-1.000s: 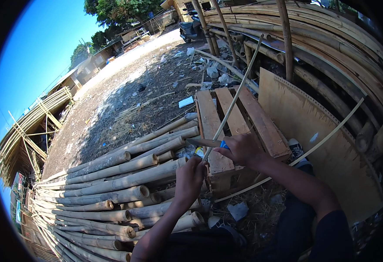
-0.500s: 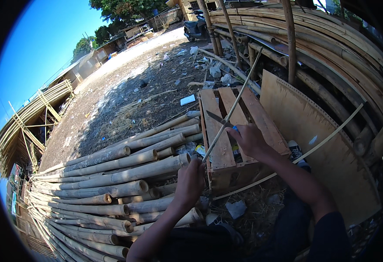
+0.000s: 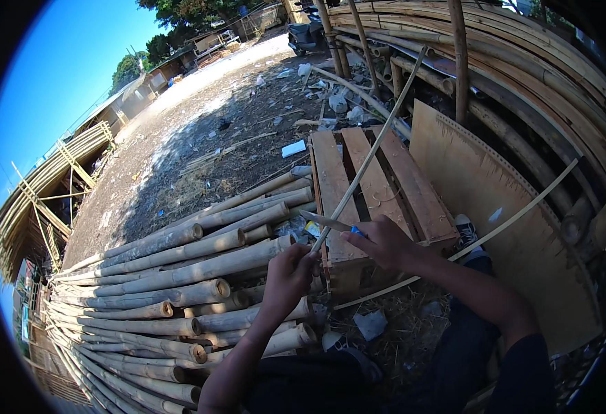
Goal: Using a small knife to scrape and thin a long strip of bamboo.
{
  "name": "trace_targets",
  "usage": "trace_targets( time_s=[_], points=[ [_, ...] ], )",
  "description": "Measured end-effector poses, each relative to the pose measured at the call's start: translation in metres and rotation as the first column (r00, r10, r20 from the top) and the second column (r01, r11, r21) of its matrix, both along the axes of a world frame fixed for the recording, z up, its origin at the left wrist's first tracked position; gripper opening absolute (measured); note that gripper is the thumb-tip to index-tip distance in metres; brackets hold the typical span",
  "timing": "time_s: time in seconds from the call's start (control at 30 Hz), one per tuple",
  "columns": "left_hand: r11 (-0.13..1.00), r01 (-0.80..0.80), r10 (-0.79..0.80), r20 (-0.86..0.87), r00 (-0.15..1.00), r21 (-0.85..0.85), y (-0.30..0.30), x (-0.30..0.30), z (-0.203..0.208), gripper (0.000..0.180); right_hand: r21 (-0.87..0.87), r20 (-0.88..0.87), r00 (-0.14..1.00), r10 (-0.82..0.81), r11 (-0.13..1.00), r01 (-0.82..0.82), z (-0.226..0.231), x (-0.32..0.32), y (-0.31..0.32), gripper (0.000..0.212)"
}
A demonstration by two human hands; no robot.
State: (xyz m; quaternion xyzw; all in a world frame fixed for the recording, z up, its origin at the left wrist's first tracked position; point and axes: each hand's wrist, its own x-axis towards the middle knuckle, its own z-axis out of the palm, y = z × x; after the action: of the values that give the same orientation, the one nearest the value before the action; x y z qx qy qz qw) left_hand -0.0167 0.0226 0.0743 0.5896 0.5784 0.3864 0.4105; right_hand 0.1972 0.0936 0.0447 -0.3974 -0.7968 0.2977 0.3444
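Observation:
My left hand [image 3: 290, 274] is closed round the lower end of a long, thin bamboo strip [image 3: 366, 163], which slants up and away to the right above a slatted wooden crate [image 3: 332, 168]. In my right hand [image 3: 384, 244] is a knife [image 3: 329, 221] with a blue handle, mostly hidden by the fingers. Its blade lies across the strip just above my left hand, its tip pointing left. A thin curled shaving sits on the crate's slats.
Cut bamboo poles [image 3: 199, 300] are stacked at the left, ends toward me. A plywood sheet [image 3: 496, 228] leans at the right, with another bamboo strip [image 3: 524, 213] crossing it. Behind are long stacked poles [image 3: 524, 52], wooden posts [image 3: 458, 62] and a parked motorbike [image 3: 306, 34].
My right hand has drawn the knife down along the strip toward my left hand. The left hand has shifted slightly left, and the strip's far end stands higher in view.

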Motion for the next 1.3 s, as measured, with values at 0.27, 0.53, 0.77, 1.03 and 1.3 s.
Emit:
trace_targets(
  time_s=[0.27,0.53,0.77,1.03,1.3],
  points=[
    [1.0,0.002,0.001,-0.076,0.997,0.029,-0.004,-0.004,0.001,0.02,0.384,0.134,0.948,-0.288,0.897,0.218,-0.005,0.017,0.039,0.052],
    [1.0,-0.028,0.028,-0.119,0.993,-0.006,0.004,-0.005,-0.015,0.02,0.039,0.182,0.973,-0.141,0.99,0.136,-0.01,-0.008,0.011,0.061],
    [0.942,0.037,0.104,-0.398,0.911,0.333,-0.001,-0.003,-0.019,0.012,0.131,0.143,0.99,-0.02,0.991,0.001,-0.018,-0.039,-0.003,0.064],
    [0.916,0.091,0.1,-0.441,0.892,0.392,0.0,-0.002,-0.032,0.009,-0.094,0.135,0.99,0.028,0.995,-0.016,-0.021,-0.022,0.005,0.07],
    [0.919,0.07,0.145,-0.498,0.855,0.388,-0.006,-0.003,-0.02,0.009,-0.079,0.146,0.967,-0.209,0.972,0.222,-0.011,0.0,0.031,0.068]
  ],
)
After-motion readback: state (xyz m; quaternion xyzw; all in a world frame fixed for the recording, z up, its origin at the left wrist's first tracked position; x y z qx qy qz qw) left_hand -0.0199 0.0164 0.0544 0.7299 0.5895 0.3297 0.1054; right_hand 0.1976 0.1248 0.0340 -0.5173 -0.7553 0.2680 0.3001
